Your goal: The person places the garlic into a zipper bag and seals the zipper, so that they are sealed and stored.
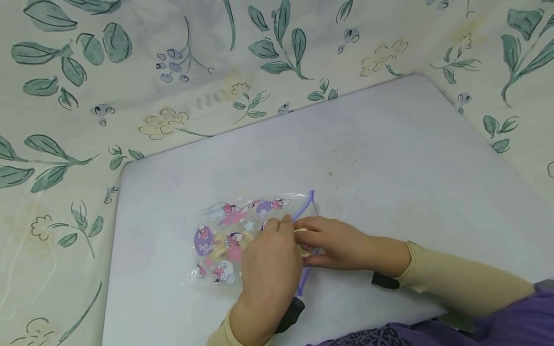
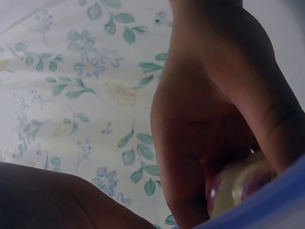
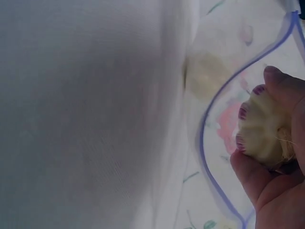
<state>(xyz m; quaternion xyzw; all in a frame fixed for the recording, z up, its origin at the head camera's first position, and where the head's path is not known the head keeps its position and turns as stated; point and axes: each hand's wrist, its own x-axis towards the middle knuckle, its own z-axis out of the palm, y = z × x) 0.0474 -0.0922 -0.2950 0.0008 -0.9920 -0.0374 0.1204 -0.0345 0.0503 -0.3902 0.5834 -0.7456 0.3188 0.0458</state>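
A clear zip bag point(image 1: 248, 226) printed with pink and purple cartoon figures lies on the white table, its purple zip edge facing right. My right hand point(image 1: 339, 242) is at the bag's mouth and grips a cream garlic bulb point(image 3: 262, 126) with purple marks and dry roots, between thumb and fingers. In the right wrist view the bag's mouth gapes around the bulb. Over the bag's right part, my left hand point(image 1: 272, 262) bends its fingers down at the mouth and holds the edge; its fingertips are mostly hidden. Something yellowish shows blurred through the plastic.
The white table point(image 1: 389, 158) spreads beyond the bag to the back and right, with a few small specks. Floral sheeting point(image 1: 216, 62) hangs behind and beside it. Black wrist straps point(image 1: 385, 280) sit under the wrists, and a purple garment point(image 1: 515, 312) is at the lower right.
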